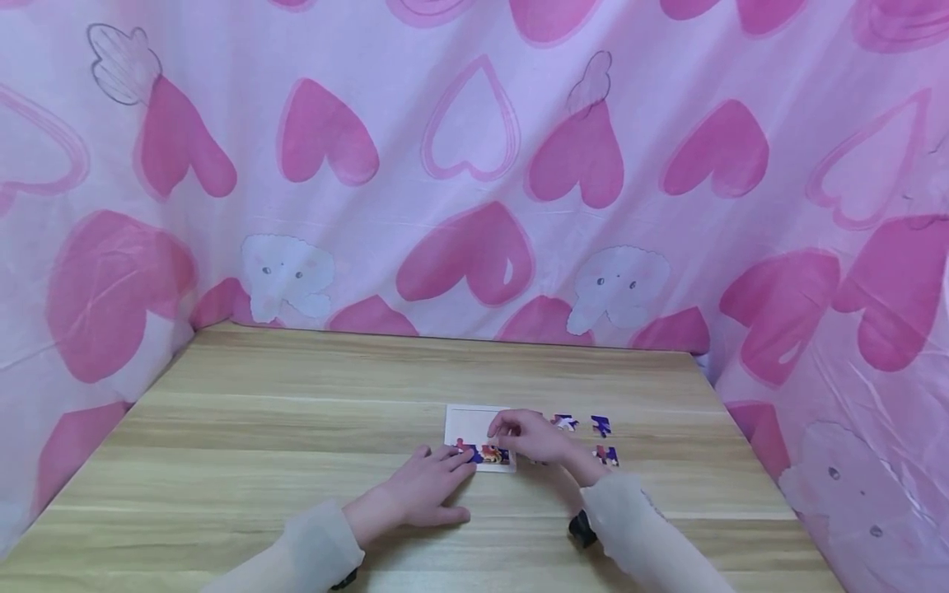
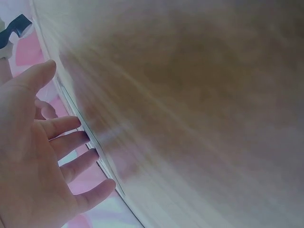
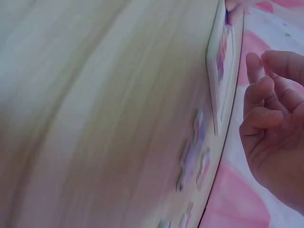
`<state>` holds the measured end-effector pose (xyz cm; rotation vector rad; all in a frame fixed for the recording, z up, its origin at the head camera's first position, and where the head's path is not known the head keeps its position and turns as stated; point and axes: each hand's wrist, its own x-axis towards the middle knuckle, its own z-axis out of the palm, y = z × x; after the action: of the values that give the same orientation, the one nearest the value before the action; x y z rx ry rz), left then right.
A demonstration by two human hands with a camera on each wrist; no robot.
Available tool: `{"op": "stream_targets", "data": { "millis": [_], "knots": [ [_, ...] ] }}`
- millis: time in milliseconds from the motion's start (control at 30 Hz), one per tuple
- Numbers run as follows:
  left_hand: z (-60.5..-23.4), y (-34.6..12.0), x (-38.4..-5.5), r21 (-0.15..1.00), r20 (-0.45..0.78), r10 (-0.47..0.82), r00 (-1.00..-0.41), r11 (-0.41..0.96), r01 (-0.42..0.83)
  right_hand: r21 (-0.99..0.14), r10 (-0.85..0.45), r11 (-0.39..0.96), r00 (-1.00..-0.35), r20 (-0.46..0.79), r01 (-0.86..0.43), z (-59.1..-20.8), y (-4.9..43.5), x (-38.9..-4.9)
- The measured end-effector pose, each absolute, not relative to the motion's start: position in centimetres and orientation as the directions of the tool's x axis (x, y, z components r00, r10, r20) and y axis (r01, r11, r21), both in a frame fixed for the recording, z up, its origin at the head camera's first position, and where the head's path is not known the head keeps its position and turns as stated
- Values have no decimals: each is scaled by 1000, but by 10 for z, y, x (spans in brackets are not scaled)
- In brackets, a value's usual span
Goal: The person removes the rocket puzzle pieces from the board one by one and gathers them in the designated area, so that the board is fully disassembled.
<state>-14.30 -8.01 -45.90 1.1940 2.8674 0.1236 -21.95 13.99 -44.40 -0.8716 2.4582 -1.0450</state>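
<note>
A white jigsaw tray (image 1: 465,422) lies on the table, with joined purple and orange puzzle pieces (image 1: 492,455) along its near edge. My left hand (image 1: 426,487) lies with spread, fairly straight fingers, the fingertips at the lower left of those pieces. In the left wrist view, the fingers of the left hand (image 2: 42,152) meet the tray's edge. Over the tray's right side hovers my right hand (image 1: 535,436), its fingers loosely bent. In the right wrist view, thumb and forefinger of the right hand (image 3: 275,118) come close together, and I see nothing between them.
Right of the tray lie several loose puzzle pieces, among them a white and purple piece (image 1: 565,422), a blue-purple piece (image 1: 601,426) and a nearer piece (image 1: 610,455), partly behind the right forearm. A pink heart-patterned curtain (image 1: 474,247) surrounds the wooden table (image 1: 296,412).
</note>
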Motion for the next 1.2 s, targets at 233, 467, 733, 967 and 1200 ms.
{"op": "stream_targets", "data": {
  "millis": [233, 467, 733, 967, 1200],
  "knots": [
    [-457, -78, -143, 66, 8, 713, -701, 699, 712, -769, -646, 530, -758, -92, -359, -450, 126, -223],
    [-457, -79, -142, 43, 18, 715, -698, 697, 715, -767, -653, 528, -752, -91, -366, -453, 121, -224],
    [-458, -82, -142, 104, -4, 657, -754, 750, 653, -766, -621, 563, -771, -143, -311, -453, 119, -225],
    [-457, -85, -142, 157, -80, 616, -783, 784, 601, -754, -622, 576, -768, -152, -317, -452, 117, -226],
    [-456, -85, -143, 137, -76, 623, -778, 780, 611, -703, -642, 599, -755, -135, -384, -451, 110, -231]
  ]
}}
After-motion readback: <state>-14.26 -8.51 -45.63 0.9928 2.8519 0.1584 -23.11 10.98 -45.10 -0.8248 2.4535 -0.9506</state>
